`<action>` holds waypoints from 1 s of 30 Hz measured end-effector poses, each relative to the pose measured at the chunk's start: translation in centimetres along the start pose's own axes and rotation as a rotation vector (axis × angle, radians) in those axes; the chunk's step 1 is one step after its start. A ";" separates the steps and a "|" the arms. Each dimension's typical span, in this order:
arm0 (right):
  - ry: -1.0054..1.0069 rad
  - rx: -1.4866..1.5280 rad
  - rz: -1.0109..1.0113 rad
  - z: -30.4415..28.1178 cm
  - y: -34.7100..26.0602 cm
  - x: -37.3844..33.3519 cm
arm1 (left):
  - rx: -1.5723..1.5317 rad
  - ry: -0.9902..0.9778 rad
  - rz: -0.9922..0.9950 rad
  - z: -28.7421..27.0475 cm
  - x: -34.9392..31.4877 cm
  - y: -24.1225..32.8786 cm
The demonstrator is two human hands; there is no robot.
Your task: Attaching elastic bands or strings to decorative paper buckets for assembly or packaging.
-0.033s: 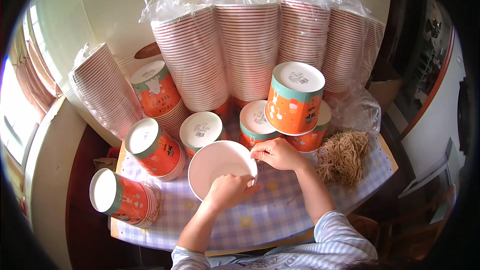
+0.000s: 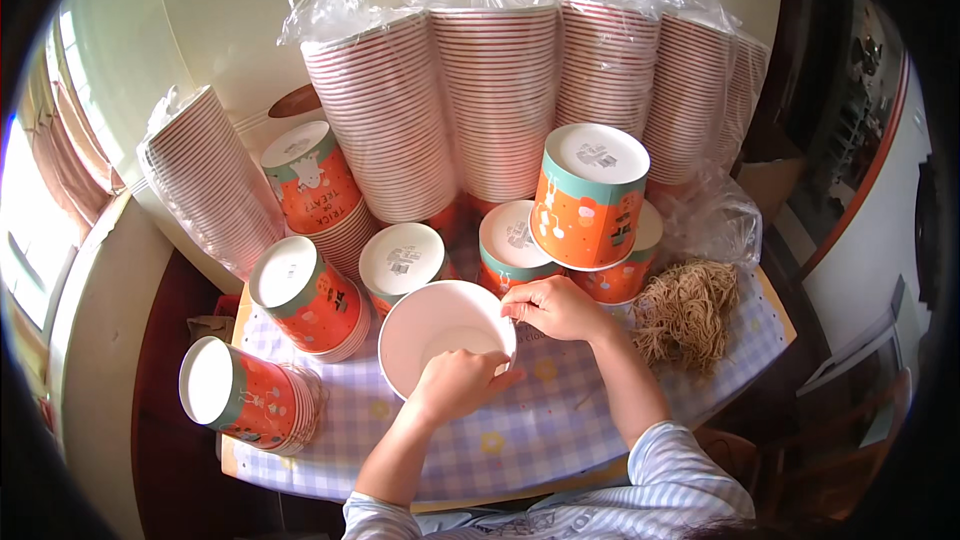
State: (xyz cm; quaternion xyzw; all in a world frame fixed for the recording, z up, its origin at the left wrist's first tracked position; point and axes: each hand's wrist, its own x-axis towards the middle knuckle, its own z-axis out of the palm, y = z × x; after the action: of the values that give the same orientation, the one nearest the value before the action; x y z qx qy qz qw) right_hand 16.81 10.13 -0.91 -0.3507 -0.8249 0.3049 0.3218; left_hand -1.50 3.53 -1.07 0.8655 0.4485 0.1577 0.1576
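A large paper bucket (image 2: 428,325), white inside, lies tipped with its mouth toward me at the middle of the table. My left hand (image 2: 462,382) reaches over its near rim, fingers inside the mouth and thumb out at the right, closed on the rim. With a pinch, my right hand (image 2: 555,308) holds the bucket's right rim; whether something thin is also between those fingertips cannot be made out. Just behind stand an upside-down orange bucket (image 2: 402,258) with a white base and another bucket (image 2: 515,240). A taller bucket (image 2: 590,200) rests on top of others at the right.
Tall bagged stacks of nested buckets (image 2: 495,100) line the back wall. Short bucket stacks (image 2: 305,295) and a lying stack tied with string (image 2: 255,395) are at the left. A bundle of tan string (image 2: 690,315) lies right on the checked tablecloth (image 2: 560,430).
The bucket in my hands has shifted and turned very slightly to the right. Both hands stay in nearly the same place.
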 end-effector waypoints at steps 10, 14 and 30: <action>-0.114 0.174 -0.052 0.5 -1.3 -0.1 | -0.105 0.181 -0.073 0.4 0.3 -0.4; -0.092 0.204 -0.063 0.8 -1.1 -0.2 | -0.196 0.325 -0.131 0.3 0.8 0.2; -0.024 0.067 -0.044 -2.4 -0.9 -1.3 | -0.402 0.202 -0.107 -1.4 0.1 0.3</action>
State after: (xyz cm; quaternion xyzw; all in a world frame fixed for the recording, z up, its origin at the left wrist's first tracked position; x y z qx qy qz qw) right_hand 18.97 9.27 0.83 -0.3176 -0.8257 0.3293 0.3300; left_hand -1.80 3.67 0.38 0.7717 0.4666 0.3211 0.2894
